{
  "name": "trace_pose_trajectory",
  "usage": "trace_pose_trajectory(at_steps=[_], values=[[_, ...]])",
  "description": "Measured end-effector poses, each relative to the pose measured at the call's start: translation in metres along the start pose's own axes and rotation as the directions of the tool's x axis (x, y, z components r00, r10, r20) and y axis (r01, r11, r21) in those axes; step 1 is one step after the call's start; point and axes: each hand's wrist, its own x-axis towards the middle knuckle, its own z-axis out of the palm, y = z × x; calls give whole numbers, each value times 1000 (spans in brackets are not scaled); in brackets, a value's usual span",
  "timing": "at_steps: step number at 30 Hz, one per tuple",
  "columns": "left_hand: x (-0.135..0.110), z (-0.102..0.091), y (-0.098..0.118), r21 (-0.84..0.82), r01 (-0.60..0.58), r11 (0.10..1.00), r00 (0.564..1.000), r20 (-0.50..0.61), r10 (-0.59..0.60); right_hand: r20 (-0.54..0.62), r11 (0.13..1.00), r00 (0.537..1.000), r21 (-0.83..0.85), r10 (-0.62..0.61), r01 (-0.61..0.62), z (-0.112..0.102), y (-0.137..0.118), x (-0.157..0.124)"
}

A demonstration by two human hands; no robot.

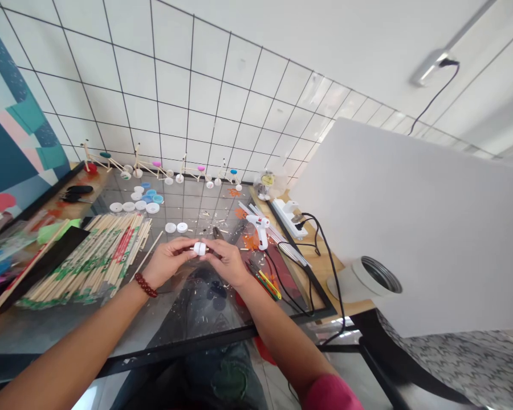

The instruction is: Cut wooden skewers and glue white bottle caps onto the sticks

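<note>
White cylindrical plastic piece point(199, 248) pinched between fingertips of left hand point(169, 261) and right hand point(224, 262), long axis running left-right, centred, neither hand clearly nearer. Hands close together, not spread. From the piece: white hot-glue gun point(259, 229) ahead-right, two white plastic caps point(176, 228) ahead-left, bundled wooden sticks point(89, 259) far left.

Beyond the grip point(199, 249), a white tiled wall point(188, 97) with black grout rises behind a black-framed glass tabletop point(175, 354), with a colourful abstract painting point(12, 131) left, a white partition board point(410, 228) right, and patterned floor point(465, 370) lower right.
</note>
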Motion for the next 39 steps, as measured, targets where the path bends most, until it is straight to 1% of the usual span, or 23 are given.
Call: trace_pose_trajectory(at_steps=[6, 8, 12, 19, 24, 27, 30, 32, 36, 39], values=[[-1, -1, -1, 13, -11, 1000, 1000, 4, 11, -21, 996, 999, 85, -27, 28, 1, 1, 0], [-1, -1, -1, 12, -8, 1000, 1000, 8, 8, -18, 995, 1000, 97, -16, 18, 1, 2, 0], [-1, 0, 1, 9, 6, 1000, 1000, 0, -6, 15, 997, 999, 73, 28, -29, 2, 3, -1], [-1, 1, 5, -13, 23, 1000, 1000, -2, -23, 40, 996, 997, 61, 62, -64, 3, 4, -2], [-2, 0, 4, 0, 38, 999, 999, 2, -38, 33, 996, 998, 69, 62, -64, 3, 4, -2], [-2, 1, 4, -19, 67, 998, 998, -7, -67, 29, 996, 998, 62, 59, -60, 2, 3, -1], [-3, 3, 7, -85, 133, 987, 991, -11, -134, 12, 998, 999, 49, 33, -34, 0, 0, 2], [-3, 5, 11, -165, 175, 971, 984, -8, -179, 9, 998, 999, 37, 45, -45, -2, -2, 4], [-4, 8, 18, -362, 207, 909, 971, -34, -235, 18, 997, 998, 48, 67, -68, -4, -4, 5], [-4, 8, 20, -459, 231, 858, 961, -29, -275, -27, 995, 998, 84, 58, -55, -5, -3, 5]])
